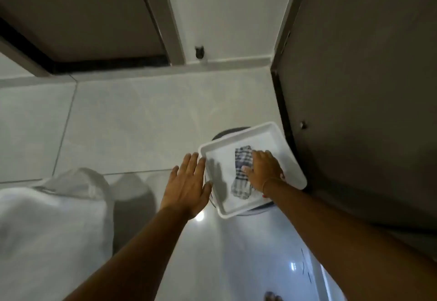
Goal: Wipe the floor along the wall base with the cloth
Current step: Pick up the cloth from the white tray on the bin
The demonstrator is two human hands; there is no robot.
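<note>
A blue-and-white checked cloth (240, 177) lies crumpled inside a white square tray (293, 158), which rests on a dark round stool or bin. My right hand (263, 169) lies on the cloth's right side, fingers spread over it; a firm grip cannot be made out. My left hand (188, 186) hovers flat and open at the tray's left rim, fingers apart, holding nothing. The wall base (236, 62) runs across the far side of the glossy pale tiled floor (142, 123).
A grey door (366, 87) stands open on the right, close to the tray. A dark doorway with a black threshold (106, 66) is at the back left. White fabric (52, 229) bulges at the lower left. A small dark doorstop (199, 52) sits on the wall.
</note>
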